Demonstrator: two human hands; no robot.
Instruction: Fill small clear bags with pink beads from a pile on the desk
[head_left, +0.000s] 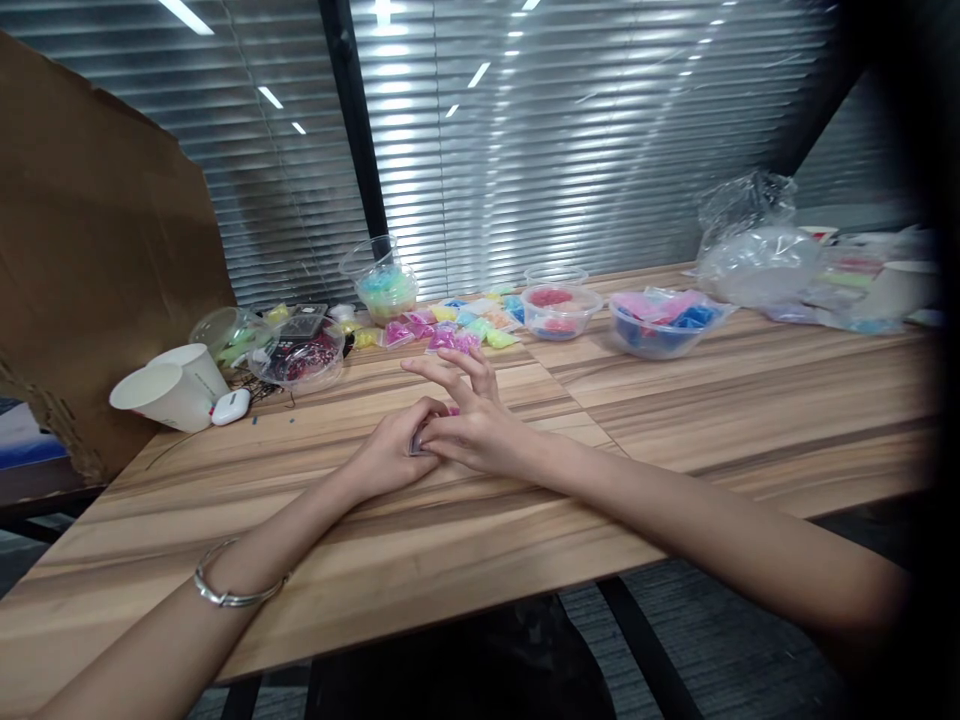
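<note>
Near the middle of the table, my two hands meet low over the wood. My left hand (401, 445) is closed on a small clear plastic bag (415, 442), of which only an edge and a bit of pink show. My right hand (480, 425) presses against it from the right, lower fingertips pinched at the bag's edge, with other fingers raised and stretched out. Most of the bag is hidden by the fingers. Just beyond the hands lie several small bags of pink pieces (454, 340).
At the left stand tilted paper cups (161, 395), a white earbud case (231, 406) and a cardboard sheet (105, 230). Clear tubs line the back: one with red contents (559, 312), one with blue and pink bags (664, 325). Crumpled clear plastic (757, 250) lies back right.
</note>
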